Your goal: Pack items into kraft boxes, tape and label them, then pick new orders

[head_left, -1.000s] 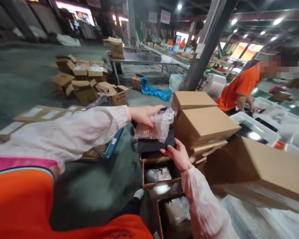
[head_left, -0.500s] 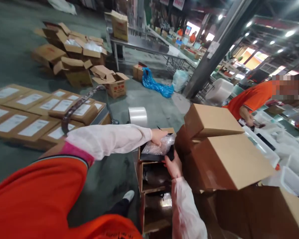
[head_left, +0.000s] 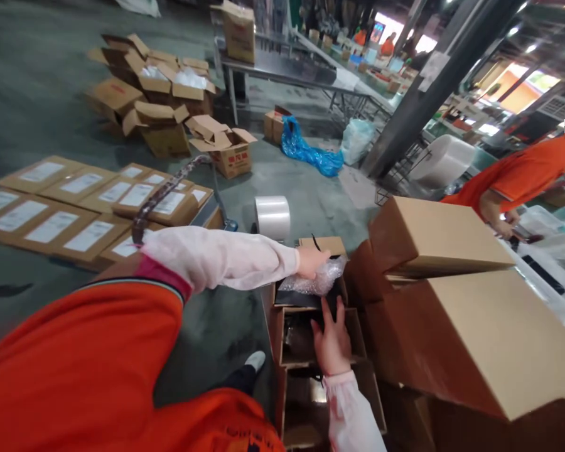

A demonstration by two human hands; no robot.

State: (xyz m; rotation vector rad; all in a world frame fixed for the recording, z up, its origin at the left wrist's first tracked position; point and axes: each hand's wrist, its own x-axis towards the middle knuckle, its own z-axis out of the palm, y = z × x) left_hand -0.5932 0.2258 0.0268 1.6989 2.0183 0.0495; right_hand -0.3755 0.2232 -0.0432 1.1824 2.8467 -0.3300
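Observation:
My left hand [head_left: 311, 262] presses down on a sheet of clear bubble wrap [head_left: 317, 284] that lies over a flat black item [head_left: 301, 300] in the farthest open brown carton [head_left: 311, 295]. Its fingers curl onto the wrap. My right hand [head_left: 332, 341] lies flat with fingers stretched out over the middle open carton [head_left: 294, 339], fingertips near the black item's edge. A third open carton [head_left: 306, 408] sits nearest to me.
Closed brown boxes [head_left: 433, 238] are stacked right of the cartons. A roll of clear film [head_left: 272, 217] stands on the floor behind. Flat labelled boxes [head_left: 75, 213] on a trolley lie to the left. A person in orange [head_left: 513, 176] works at right.
The black item with bubble wrap has gone down into the far carton. My right hand came off it and now lies open over the middle carton. The view tilted down.

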